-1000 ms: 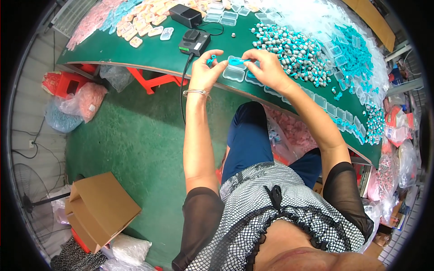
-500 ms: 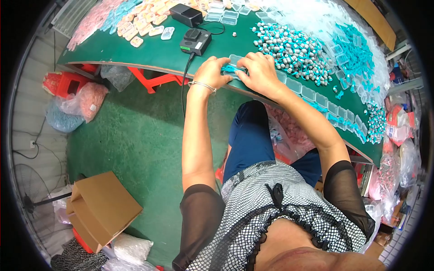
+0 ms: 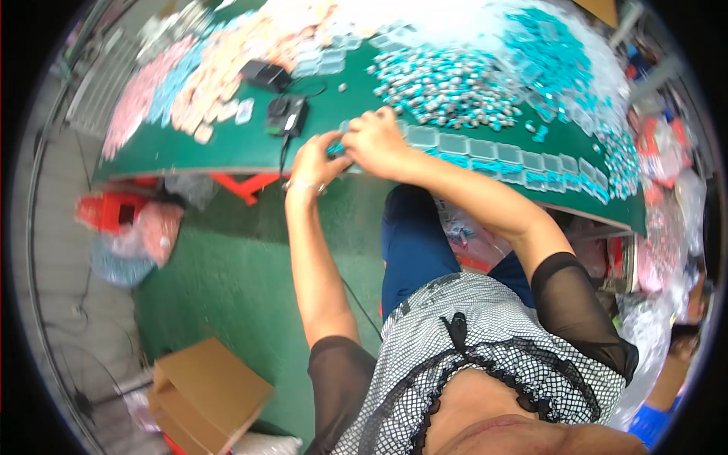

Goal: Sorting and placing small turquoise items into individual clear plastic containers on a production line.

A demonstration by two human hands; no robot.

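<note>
At the table's near edge, my left hand point(image 3: 311, 163) and my right hand point(image 3: 375, 142) meet over a small clear plastic box with blue pieces point(image 3: 336, 150) in it. My left fingers and thumb close round its left side. The right hand's fingers curl over its other side and hide most of it. Just right of my right hand, a row of open clear boxes point(image 3: 453, 144), holding blue pieces, runs along the edge. Beyond it lies a heap of small grey-and-blue parts point(image 3: 447, 87).
A black charger-like device point(image 3: 287, 115) with a cord and a black block point(image 3: 265, 76) stand left of my hands. Peach cases point(image 3: 216, 95), loose blue pieces point(image 3: 542, 45) and clear boxes cover the far side. A cardboard box point(image 3: 216, 387) sits on the floor at lower left.
The view has shifted, so the table contents sit differently in it. Both hands stay together on the small box, with the right hand now covering more of it.
</note>
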